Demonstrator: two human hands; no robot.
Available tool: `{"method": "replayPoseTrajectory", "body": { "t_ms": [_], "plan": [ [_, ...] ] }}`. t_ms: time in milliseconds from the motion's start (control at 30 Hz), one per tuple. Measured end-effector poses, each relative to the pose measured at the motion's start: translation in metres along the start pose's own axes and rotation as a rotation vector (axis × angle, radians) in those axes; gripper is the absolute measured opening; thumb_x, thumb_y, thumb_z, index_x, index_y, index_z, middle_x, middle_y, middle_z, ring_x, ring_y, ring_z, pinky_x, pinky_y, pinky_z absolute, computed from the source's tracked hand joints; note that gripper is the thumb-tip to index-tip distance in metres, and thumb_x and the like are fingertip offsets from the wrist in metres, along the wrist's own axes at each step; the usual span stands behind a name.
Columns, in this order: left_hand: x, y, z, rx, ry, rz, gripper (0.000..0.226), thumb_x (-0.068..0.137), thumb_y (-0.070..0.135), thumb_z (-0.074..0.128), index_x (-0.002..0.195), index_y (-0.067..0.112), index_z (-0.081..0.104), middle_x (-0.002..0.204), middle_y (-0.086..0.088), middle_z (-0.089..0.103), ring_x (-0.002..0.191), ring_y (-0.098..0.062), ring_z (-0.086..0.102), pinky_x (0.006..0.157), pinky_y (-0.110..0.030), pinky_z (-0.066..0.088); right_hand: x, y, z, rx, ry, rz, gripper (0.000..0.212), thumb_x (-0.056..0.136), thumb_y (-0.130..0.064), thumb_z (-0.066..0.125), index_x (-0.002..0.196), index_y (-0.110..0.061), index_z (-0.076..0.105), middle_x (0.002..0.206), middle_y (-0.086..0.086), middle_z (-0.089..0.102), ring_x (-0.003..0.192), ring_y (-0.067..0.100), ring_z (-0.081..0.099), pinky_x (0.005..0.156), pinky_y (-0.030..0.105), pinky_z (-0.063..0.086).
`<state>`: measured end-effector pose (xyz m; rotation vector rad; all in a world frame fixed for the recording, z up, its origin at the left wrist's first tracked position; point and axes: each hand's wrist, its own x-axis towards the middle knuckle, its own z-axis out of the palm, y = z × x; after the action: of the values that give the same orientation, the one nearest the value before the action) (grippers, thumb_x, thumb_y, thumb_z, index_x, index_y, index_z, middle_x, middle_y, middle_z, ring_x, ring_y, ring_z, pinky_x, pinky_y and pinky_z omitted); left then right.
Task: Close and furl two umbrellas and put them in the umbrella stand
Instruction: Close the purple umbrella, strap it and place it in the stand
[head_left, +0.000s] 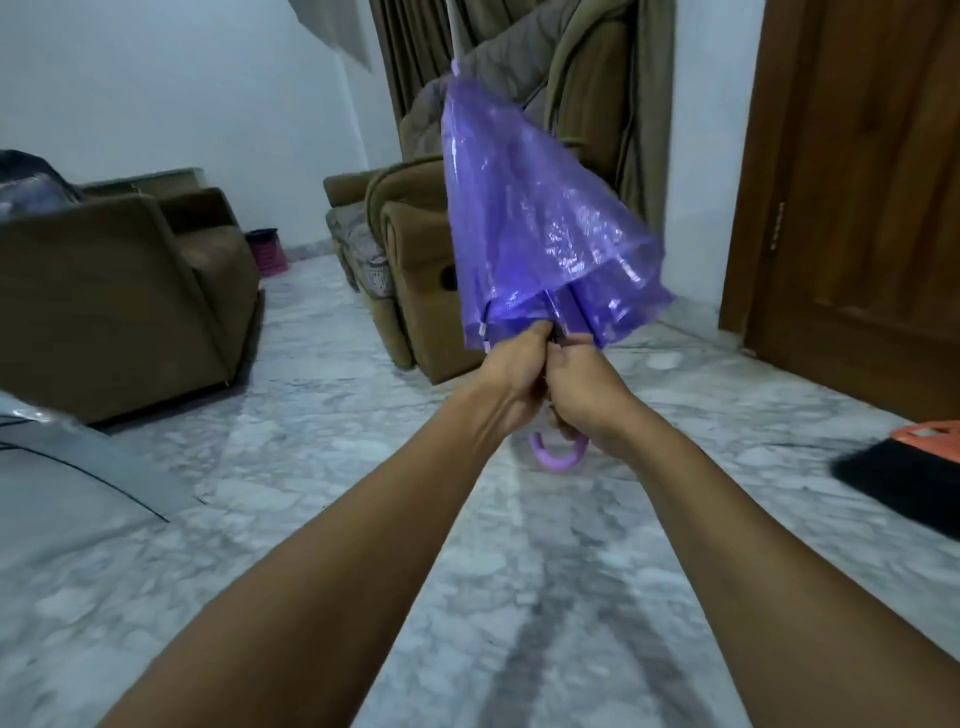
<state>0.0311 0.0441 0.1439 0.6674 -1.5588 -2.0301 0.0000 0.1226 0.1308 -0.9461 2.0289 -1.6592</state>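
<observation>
Nearer than the purple umbrella (540, 218) and to its left, a clear grey umbrella (62, 467) lies on the floor. The left grip (511, 382) and right grip (584, 395) clasp the purple umbrella's shaft above its hooked handle (558, 457). Its half-collapsed canopy points upward, and a brown armchair (415, 249) stands beyond.

No writing, label, brand, number or sign can be read. The purple umbrella (540, 218) shows only glare on its glossy canopy. The orange object (930, 435), low and well to the right of the umbrella, is too blurred for any marking to be made out.
</observation>
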Motion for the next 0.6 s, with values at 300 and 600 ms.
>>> {"method": "replayPoseTrajectory", "body": {
  "t_ms": [300,600],
  "plan": [
    [-0.007,-0.016,0.011,-0.078,0.000,-0.043,0.022,0.096,0.019,0.047,0.086,0.008,0.063,0.095,-0.018,0.064,0.085,-0.026,0.056,0.065,-0.030,0.043,-0.007,0.013,-0.014,0.088,-0.032,-0.011,0.037,0.106,-0.022,0.033,0.071,-0.016,0.045,0.051,0.003,0.040,0.037,0.016,0.038,0.034,0.016,0.026],
    [-0.013,-0.008,0.026,0.015,-0.026,-0.006,0.018,0.094,0.020,0.047,0.088,0.014,0.064,0.070,-0.002,0.072,0.075,-0.019,0.060,0.070,-0.031,0.041,-0.009,0.014,-0.026,0.008,0.045,-0.048,0.041,0.106,-0.024,0.034,0.069,-0.016,0.047,0.053,-0.001,0.045,0.034,0.006,0.041,0.038,0.021,0.031]
  ]
}}
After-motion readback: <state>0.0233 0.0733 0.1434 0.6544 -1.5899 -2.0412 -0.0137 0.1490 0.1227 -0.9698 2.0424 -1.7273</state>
